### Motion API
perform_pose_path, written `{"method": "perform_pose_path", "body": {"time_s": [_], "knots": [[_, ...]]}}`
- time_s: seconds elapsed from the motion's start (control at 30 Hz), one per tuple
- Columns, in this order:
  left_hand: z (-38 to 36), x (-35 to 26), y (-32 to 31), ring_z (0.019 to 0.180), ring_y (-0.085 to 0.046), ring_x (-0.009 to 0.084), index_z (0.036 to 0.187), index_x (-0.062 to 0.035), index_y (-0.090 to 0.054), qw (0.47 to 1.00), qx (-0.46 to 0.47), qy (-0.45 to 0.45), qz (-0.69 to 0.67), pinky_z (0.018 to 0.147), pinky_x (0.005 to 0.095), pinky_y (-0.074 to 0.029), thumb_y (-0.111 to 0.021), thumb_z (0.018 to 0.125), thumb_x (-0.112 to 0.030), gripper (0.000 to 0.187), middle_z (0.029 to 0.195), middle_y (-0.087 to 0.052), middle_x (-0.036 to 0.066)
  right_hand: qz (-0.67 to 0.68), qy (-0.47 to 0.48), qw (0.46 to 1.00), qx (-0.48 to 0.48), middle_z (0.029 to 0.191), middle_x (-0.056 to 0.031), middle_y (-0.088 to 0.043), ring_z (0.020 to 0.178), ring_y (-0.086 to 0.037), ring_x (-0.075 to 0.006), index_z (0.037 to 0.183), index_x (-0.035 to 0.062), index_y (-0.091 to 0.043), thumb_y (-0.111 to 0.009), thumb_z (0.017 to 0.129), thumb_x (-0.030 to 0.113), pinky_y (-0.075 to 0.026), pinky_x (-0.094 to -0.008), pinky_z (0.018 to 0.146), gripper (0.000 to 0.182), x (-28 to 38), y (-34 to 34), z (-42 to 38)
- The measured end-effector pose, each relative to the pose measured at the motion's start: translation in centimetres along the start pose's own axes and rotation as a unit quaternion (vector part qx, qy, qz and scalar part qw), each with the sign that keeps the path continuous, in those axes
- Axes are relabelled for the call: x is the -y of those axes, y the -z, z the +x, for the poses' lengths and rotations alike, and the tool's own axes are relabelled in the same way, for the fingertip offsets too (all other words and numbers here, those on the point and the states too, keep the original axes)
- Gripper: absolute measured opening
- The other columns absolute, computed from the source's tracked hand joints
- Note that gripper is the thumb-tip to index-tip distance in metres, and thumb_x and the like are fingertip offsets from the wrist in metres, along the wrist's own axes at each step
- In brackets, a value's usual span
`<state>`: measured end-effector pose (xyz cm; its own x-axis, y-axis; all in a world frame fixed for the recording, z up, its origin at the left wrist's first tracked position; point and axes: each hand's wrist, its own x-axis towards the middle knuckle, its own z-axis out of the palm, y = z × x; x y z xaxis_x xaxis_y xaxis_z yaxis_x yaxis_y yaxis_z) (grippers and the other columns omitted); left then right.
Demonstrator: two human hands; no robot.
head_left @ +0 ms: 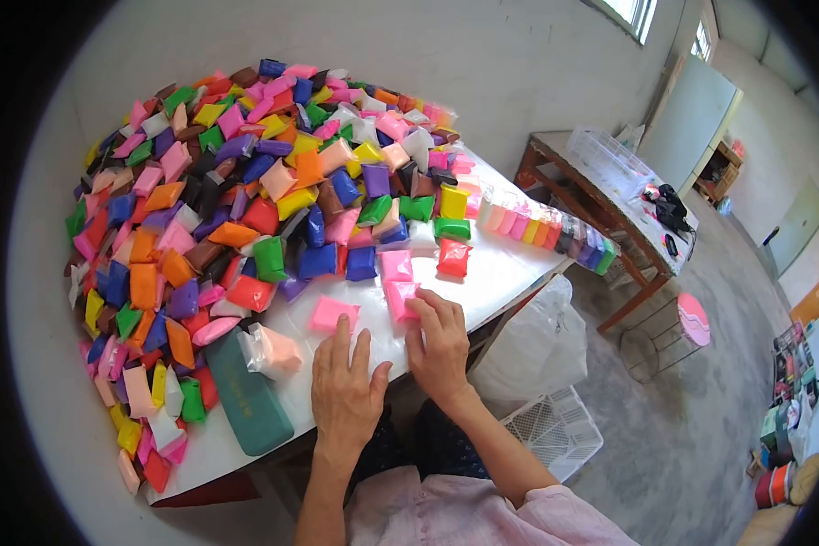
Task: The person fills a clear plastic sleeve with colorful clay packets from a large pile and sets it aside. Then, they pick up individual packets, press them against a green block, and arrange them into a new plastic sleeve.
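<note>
My left hand [348, 387] lies palm down near the table's front edge, fingers spread. Its fingertips touch the lower edge of a flat pink packet [333, 315]. My right hand [441, 350] reaches in from the right, fingers apart and slightly bent, with the tips on the right side of another pink packet [400, 298]. Just beyond that lies a third pink packet [396, 266], in line with a white packet [421, 237]. Beside this line, a red packet [454, 258], a green packet [452, 229] and a yellow packet [453, 202] form a second one.
A big heap of coloured packets [237, 191] covers the table's left and back. Left of my hands are a green case [250, 400] and a clear bag with a peach packet [275, 353]. A long row of packets [546, 227], a plastic bag [537, 337] and a white crate [560, 432] are right.
</note>
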<state>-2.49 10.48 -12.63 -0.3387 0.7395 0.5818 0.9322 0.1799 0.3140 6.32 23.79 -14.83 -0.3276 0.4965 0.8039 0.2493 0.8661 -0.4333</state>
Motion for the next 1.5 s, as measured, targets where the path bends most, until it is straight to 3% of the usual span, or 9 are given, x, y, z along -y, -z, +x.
{"method": "perform_pose_path", "body": {"time_s": [0.33,0.43,0.7,0.83,0.97,1.07,1.17,1.4,1.5], "knots": [[-1.4,-0.6,1.1,0.123,-0.049,0.0421,0.124,0.0044,-0.058,0.996,-0.014,0.031,-0.077,0.102,0.0479,-0.042,-0.068,0.087,-0.011,0.041,0.141,-0.048,0.023,0.010,0.000,1.000,-0.007,0.117,-0.0190,-0.060,0.101,-0.056,-0.0384,0.113,-0.0002,-0.061,-0.062,0.077,-0.004,-0.048,-0.0447,0.089,0.036,0.0,0.1,-0.1],[-2.0,-0.2,1.6,0.120,-0.050,0.0438,0.124,0.0041,-0.058,0.997,-0.005,0.020,-0.069,0.101,0.0498,-0.043,-0.067,0.089,-0.015,0.041,0.139,-0.049,0.023,0.006,0.000,1.000,-0.002,0.117,-0.0192,-0.060,0.101,-0.056,-0.0385,0.113,-0.0004,-0.060,-0.063,0.076,-0.004,-0.048,-0.0450,0.089,0.037,0.0,0.2,-0.1],[-4.2,0.2,2.6,0.116,-0.055,0.0410,0.112,0.0041,-0.064,0.992,-0.043,0.022,-0.117,0.098,0.0474,-0.046,-0.067,0.088,-0.010,0.028,0.127,-0.059,0.021,-0.054,0.019,0.998,0.000,0.121,-0.0182,-0.059,0.101,-0.058,-0.0368,0.115,-0.0002,-0.060,-0.065,0.076,-0.002,-0.049,-0.0433,0.087,0.040,1.9,1.5,0.9],[-4.5,0.1,2.4,0.114,-0.057,0.0391,0.106,0.0037,-0.067,0.987,-0.070,0.026,-0.143,0.097,0.0454,-0.047,-0.066,0.086,-0.004,0.022,0.121,-0.063,0.020,0.069,0.084,0.992,0.068,0.124,-0.0183,-0.058,0.100,-0.062,-0.0354,0.122,0.0025,-0.057,-0.068,0.079,0.005,-0.053,-0.0434,0.080,0.044,3.5,0.2,1.3],[-4.4,0.1,2.2,0.112,-0.059,0.0370,0.103,0.0041,-0.068,0.980,-0.087,0.050,-0.170,0.096,0.0433,-0.047,-0.065,0.086,-0.003,0.018,0.119,-0.064,0.020,0.027,0.077,0.984,0.156,0.126,-0.0207,-0.056,0.104,-0.062,-0.0359,0.126,0.0053,-0.053,-0.069,0.082,0.013,-0.055,-0.0421,0.075,0.047,5.6,-1.6,2.9],[-4.2,-0.3,2.5,0.111,-0.059,0.0358,0.104,0.0041,-0.067,0.972,-0.103,0.076,-0.196,0.097,0.0422,-0.046,-0.064,0.087,-0.002,0.019,0.119,-0.064,0.020,-0.007,0.037,0.951,0.307,0.120,-0.0211,-0.058,0.103,-0.063,-0.0365,0.125,0.0059,-0.054,-0.069,0.082,0.016,-0.055,-0.0428,0.075,0.046,4.8,-2.9,2.8],[-3.9,-0.2,2.5,0.111,-0.058,0.0365,0.107,0.0034,-0.065,0.962,-0.129,0.108,-0.213,0.096,0.0429,-0.046,-0.065,0.086,-0.002,0.022,0.121,-0.062,0.021,-0.007,-0.003,0.941,0.337,0.114,-0.0198,-0.060,0.096,-0.065,-0.0372,0.124,0.0059,-0.056,-0.069,0.083,0.018,-0.054,-0.0433,0.073,0.045,6.1,-0.3,2.6],[-3.3,-1.5,1.4,0.100,-0.052,0.0353,0.110,0.0025,-0.059,0.983,-0.125,0.118,-0.070,0.086,0.0445,-0.044,-0.069,0.083,-0.004,0.029,0.112,-0.053,0.019,0.098,-0.047,0.954,0.278,0.109,-0.0180,-0.062,0.084,-0.066,-0.0360,0.122,0.0032,-0.058,-0.069,0.085,0.017,-0.053,-0.0428,0.069,0.040,5.3,3.6,0.6],[-3.0,-1.3,1.0,0.096,-0.050,0.0337,0.104,0.0026,-0.059,0.988,-0.118,0.097,-0.022,0.084,0.0442,-0.042,-0.070,0.083,-0.008,0.026,0.104,-0.052,0.017,0.112,-0.039,0.964,0.239,0.102,-0.0177,-0.061,0.079,-0.066,-0.0353,0.119,0.0024,-0.060,-0.068,0.087,0.014,-0.052,-0.0427,0.066,0.035,4.3,3.2,-0.3]]}}
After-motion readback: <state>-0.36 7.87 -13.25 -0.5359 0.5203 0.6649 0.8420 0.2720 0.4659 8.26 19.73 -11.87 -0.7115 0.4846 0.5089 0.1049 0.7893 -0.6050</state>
